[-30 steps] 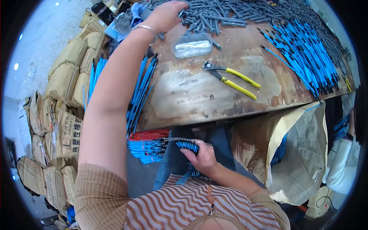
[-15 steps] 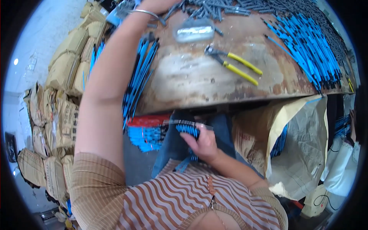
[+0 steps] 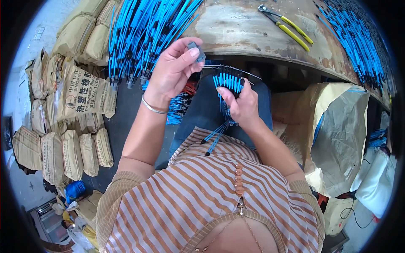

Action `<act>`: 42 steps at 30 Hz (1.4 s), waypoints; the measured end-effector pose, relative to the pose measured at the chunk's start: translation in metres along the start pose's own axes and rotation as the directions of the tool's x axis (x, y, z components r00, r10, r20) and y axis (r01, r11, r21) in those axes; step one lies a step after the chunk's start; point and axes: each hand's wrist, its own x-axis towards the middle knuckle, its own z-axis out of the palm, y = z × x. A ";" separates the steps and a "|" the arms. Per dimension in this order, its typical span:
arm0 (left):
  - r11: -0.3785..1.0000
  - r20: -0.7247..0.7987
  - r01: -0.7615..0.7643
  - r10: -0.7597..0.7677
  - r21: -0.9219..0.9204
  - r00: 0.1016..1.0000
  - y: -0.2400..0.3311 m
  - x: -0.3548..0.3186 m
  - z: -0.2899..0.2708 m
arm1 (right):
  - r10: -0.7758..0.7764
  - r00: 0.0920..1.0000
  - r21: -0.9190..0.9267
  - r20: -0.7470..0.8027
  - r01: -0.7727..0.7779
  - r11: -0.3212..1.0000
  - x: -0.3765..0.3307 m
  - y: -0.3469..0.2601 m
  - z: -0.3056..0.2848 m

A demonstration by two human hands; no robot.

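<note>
Worn brown workbench [image 3: 236, 29] at 12 o'clock, one pair of yellow-handled pliers [image 3: 287, 25] on it at 1, paper sacks [image 3: 63, 105] stacked on the floor at 9. Left hand [image 3: 173, 71] raised from a bent elbow, palm toward the camera, thumb and fingers pinching one small grey connector [image 3: 196, 48] just below the bench edge. Right hand [image 3: 240, 105] over the lap, clenched on one bundle of blue cables [image 3: 228, 84]: long axis roughly 12–6, blue tips fanned toward 12, too many to count, a few tails out at 7.
</note>
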 end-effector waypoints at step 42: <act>0.999 -0.002 -0.025 0.025 -0.027 1.000 -0.012 -0.003 -0.015 | 0.008 1.000 -0.150 -0.030 -0.012 0.989 0.009 -0.001 0.015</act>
